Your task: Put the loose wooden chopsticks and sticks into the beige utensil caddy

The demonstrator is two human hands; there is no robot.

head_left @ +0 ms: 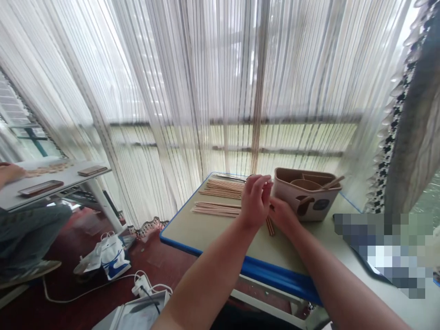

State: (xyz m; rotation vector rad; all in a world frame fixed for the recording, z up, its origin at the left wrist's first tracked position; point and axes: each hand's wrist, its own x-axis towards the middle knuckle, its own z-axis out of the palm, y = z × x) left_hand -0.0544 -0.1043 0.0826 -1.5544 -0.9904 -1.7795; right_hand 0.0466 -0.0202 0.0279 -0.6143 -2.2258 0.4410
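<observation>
My left hand (255, 199) is raised over the table, its fingers curled together. Something pale shows at its fingertips, too small to name. Close beside it, my right hand (283, 214) is closed around a few brown chopsticks (270, 227), whose lower ends stick out below the fingers. To the left lie a row of brown chopsticks (220, 188) and, nearer me, a bundle of paler chopsticks (216, 208); my left hand and forearm hide their right ends. Just behind my right hand stands a utensil box (311, 208) with brown compartments and a spoon-shaped cutout.
The table (185, 229) has a blue edge. A pixelated dark device (374, 256) lies at right. Striped curtains (165, 91) hang behind. At left, another person's hand (12, 173) rests on a white table (79, 181). A power strip (140, 286) and bags (112, 256) lie on the floor.
</observation>
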